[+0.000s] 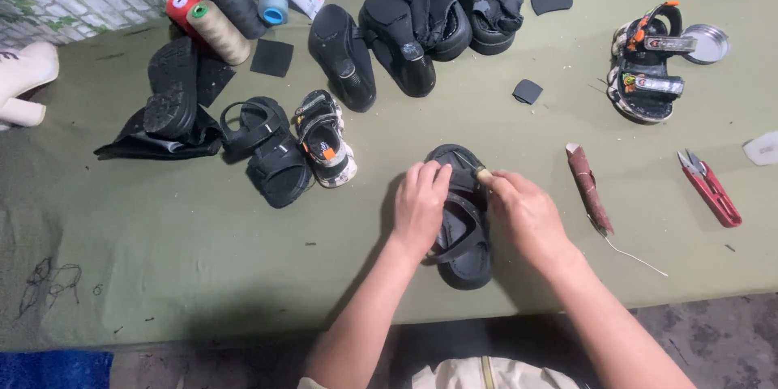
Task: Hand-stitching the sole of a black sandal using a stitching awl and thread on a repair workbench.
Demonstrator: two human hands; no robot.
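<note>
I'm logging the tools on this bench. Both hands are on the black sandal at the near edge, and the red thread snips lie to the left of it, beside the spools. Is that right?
Not quite. Both the left hand and the right hand are on the black sandal, but the red thread snips lie to its right, far from the spools. The head view shows it.

Two bare forearms, no sleeves, no rings or watch, beige zipped garment (486, 374) below
</note>
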